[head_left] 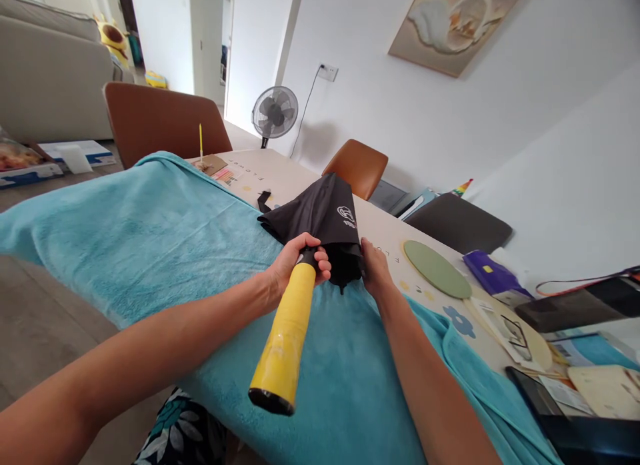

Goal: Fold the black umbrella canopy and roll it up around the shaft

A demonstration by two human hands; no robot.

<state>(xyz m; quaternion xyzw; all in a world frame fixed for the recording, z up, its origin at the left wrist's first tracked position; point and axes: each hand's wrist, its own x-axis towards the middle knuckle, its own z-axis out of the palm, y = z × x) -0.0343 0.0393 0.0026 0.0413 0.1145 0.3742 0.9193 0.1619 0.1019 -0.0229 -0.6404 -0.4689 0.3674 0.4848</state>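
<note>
A black umbrella with a white printed logo lies partly folded, its canopy loose and pointing away from me. Its yellow wrapped handle comes toward me and ends in a black cap. My left hand is closed around the black part just above the yellow handle. At the canopy's right edge, my right hand pinches the fabric; part of its fingers is hidden behind the cloth. A black strap sticks out on the canopy's left. Under both hands spreads a turquoise blanket covering the near part of the table.
On the table's right are a green oval mat, a purple pack, eyeglasses and a dark device. Brown chairs stand at the far side, with a fan behind. A yellow pencil stands upright at the back left.
</note>
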